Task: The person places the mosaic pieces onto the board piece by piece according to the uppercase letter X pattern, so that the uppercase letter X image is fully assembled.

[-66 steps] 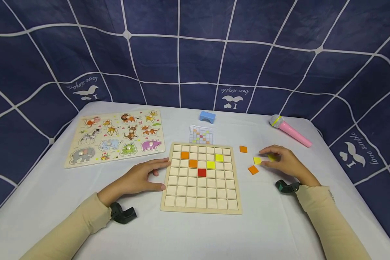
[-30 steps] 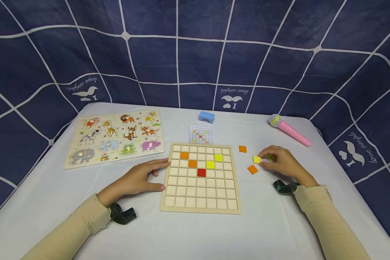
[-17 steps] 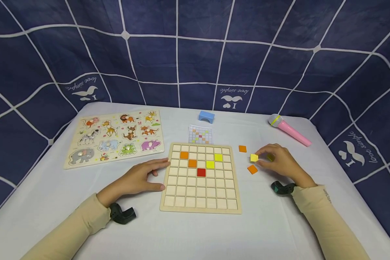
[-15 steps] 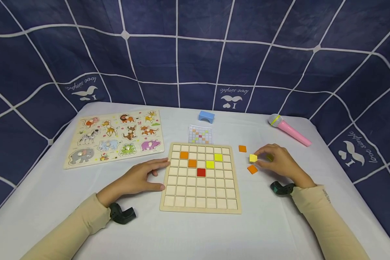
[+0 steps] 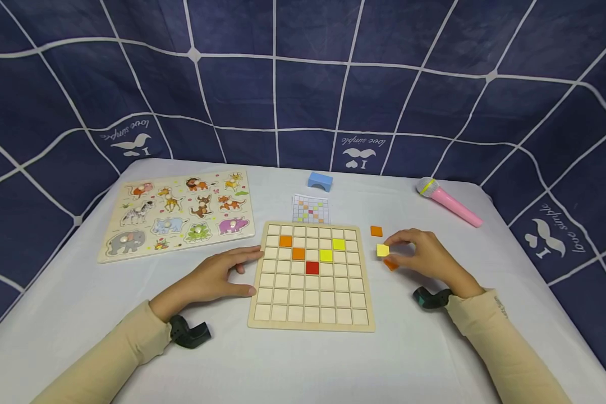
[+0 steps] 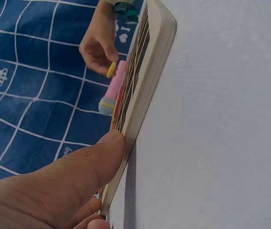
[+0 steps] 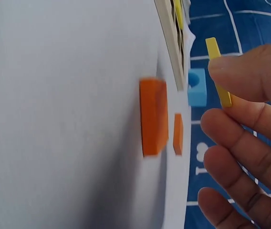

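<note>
Yellow tile [image 5: 382,250], pinched between the thumb and fingers of the right hand [image 5: 424,255]: in the head view it lies just right of the wooden board [image 5: 371,303], beside the board's far half, and the right hand, much the nearer of the two hands, comes at it from the right with fingers directed leftward. Being square, the tile offers no long axis. The left hand [image 5: 217,275] lies at the opposite edge, thumb and forefinger spread. One orange tile [image 5: 393,266] is partly covered by the right hand; a second orange tile [image 5: 376,230] lies farther off on the desk [image 5: 308,365]. The left wrist view shows the left thumb touching the board's edge. In the right wrist view the yellow tile appears edge-on, steep and slightly tilted, clear of the desk; the remaining fingers are loosely bent.
</note>
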`<state>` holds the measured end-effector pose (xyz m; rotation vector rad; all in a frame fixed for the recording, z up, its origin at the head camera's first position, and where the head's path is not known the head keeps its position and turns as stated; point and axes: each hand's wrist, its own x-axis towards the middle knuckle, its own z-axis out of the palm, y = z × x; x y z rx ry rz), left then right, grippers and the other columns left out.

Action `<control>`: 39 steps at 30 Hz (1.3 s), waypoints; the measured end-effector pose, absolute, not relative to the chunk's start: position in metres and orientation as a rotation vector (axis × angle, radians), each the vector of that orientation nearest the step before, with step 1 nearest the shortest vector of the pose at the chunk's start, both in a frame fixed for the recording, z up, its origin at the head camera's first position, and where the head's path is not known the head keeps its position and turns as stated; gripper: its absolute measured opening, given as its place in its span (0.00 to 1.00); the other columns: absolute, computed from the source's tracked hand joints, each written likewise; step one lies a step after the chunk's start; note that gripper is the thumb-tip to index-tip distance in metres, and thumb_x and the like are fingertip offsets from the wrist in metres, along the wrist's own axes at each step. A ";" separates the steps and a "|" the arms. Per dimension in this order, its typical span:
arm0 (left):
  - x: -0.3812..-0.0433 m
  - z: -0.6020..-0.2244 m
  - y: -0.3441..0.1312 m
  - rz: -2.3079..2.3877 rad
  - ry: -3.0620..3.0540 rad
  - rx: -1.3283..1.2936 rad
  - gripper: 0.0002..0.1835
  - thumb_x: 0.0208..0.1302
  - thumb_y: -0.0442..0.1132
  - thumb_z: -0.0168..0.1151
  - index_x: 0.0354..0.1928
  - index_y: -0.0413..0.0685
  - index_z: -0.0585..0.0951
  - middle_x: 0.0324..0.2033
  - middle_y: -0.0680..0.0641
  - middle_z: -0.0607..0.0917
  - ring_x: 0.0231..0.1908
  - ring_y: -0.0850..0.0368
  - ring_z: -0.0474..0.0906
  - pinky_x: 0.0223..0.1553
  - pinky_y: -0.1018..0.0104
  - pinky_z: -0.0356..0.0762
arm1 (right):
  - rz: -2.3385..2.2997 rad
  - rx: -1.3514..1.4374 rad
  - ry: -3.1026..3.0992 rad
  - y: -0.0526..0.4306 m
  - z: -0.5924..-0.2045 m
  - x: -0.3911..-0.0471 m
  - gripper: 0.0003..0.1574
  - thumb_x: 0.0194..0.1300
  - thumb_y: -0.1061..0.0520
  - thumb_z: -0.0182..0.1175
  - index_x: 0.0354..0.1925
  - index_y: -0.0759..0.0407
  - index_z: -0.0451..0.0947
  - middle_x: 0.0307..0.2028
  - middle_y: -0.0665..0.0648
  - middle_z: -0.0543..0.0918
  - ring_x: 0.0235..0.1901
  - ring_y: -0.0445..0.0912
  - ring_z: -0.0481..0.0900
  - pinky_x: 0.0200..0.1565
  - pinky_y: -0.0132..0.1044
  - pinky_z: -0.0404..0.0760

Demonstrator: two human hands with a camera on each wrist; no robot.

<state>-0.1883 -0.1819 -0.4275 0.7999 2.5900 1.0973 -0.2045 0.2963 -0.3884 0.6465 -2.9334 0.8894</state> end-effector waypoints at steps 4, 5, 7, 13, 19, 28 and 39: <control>-0.188 -0.427 -0.182 1.096 2.591 0.801 0.45 0.61 0.49 0.83 0.77 0.42 0.75 0.74 0.39 0.76 0.42 0.61 0.72 0.38 0.65 0.66 | 0.935 0.660 -2.938 0.291 -0.389 -0.203 0.15 0.61 0.66 0.79 0.48 0.61 0.90 0.44 0.54 0.91 0.46 0.53 0.86 0.55 0.57 0.81; -0.188 -0.427 -0.181 1.096 2.591 0.801 0.45 0.61 0.49 0.83 0.77 0.42 0.75 0.74 0.39 0.76 0.42 0.61 0.72 0.38 0.65 0.66 | 0.949 0.661 -2.937 0.289 -0.389 -0.203 0.15 0.62 0.66 0.78 0.47 0.61 0.90 0.43 0.53 0.91 0.45 0.52 0.86 0.54 0.54 0.82; -0.188 -0.427 -0.181 1.099 2.589 0.800 0.45 0.61 0.49 0.83 0.77 0.42 0.75 0.74 0.39 0.76 0.42 0.61 0.72 0.38 0.65 0.66 | 0.983 0.662 -2.927 0.286 -0.390 -0.202 0.14 0.62 0.66 0.78 0.47 0.60 0.89 0.41 0.52 0.91 0.43 0.50 0.86 0.51 0.50 0.84; -0.187 -0.428 -0.182 1.106 2.587 0.802 0.44 0.61 0.49 0.83 0.76 0.42 0.76 0.75 0.39 0.75 0.42 0.61 0.71 0.37 0.65 0.66 | 1.097 0.686 -2.892 0.276 -0.393 -0.200 0.13 0.61 0.68 0.78 0.44 0.61 0.88 0.34 0.47 0.88 0.37 0.42 0.84 0.46 0.39 0.84; -0.187 -0.429 -0.182 1.106 2.587 0.805 0.44 0.61 0.49 0.83 0.76 0.42 0.77 0.76 0.39 0.74 0.42 0.62 0.71 0.35 0.65 0.65 | 1.194 0.686 -2.889 0.267 -0.394 -0.198 0.13 0.61 0.68 0.77 0.44 0.61 0.88 0.33 0.48 0.87 0.36 0.39 0.82 0.44 0.36 0.83; -0.187 -0.428 -0.182 1.109 2.586 0.811 0.44 0.61 0.49 0.83 0.76 0.41 0.76 0.76 0.38 0.74 0.42 0.62 0.71 0.35 0.66 0.65 | 1.270 0.704 -2.893 0.253 -0.394 -0.197 0.14 0.60 0.66 0.79 0.44 0.63 0.88 0.35 0.49 0.88 0.36 0.40 0.83 0.41 0.32 0.82; -0.187 -0.428 -0.182 1.110 2.587 0.817 0.44 0.61 0.48 0.83 0.76 0.41 0.77 0.76 0.39 0.74 0.41 0.62 0.71 0.34 0.66 0.65 | 1.305 0.793 -2.878 0.236 -0.395 -0.196 0.14 0.60 0.64 0.81 0.43 0.62 0.88 0.34 0.48 0.87 0.36 0.40 0.82 0.40 0.32 0.81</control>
